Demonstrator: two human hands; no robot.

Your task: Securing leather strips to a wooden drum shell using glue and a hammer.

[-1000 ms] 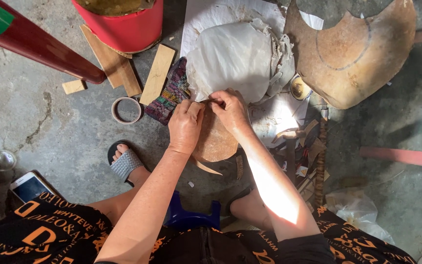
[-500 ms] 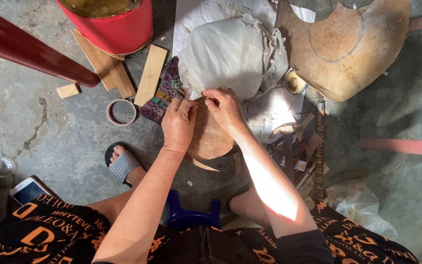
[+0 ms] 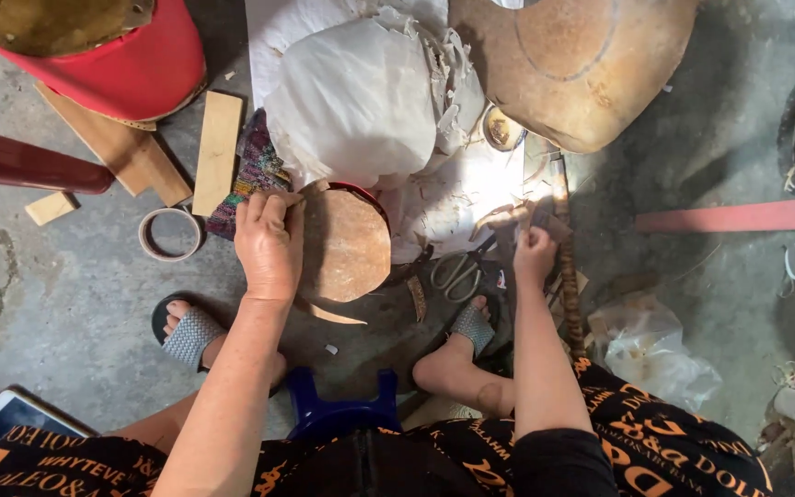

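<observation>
Tape roll (image 3: 170, 233) lies on the concrete; beside it the left hand (image 3: 269, 244) grasps the round brown disc (image 3: 347, 244) at its edge, paper seemingly half applied. Scissors (image 3: 457, 274) lie between. The right hand (image 3: 534, 255) pinches brown scraps (image 3: 508, 217), perhaps paper.

The round disc (image 3: 347, 244) looked like matt, rough brown hide; the floor (image 3: 75, 285) was coarse grey concrete, the planks (image 3: 217, 152) bare pale wood.

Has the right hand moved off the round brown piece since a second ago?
Yes. The right hand has left the round brown piece and gone right, to the scraps beside the scissors; the left hand remains.
</observation>
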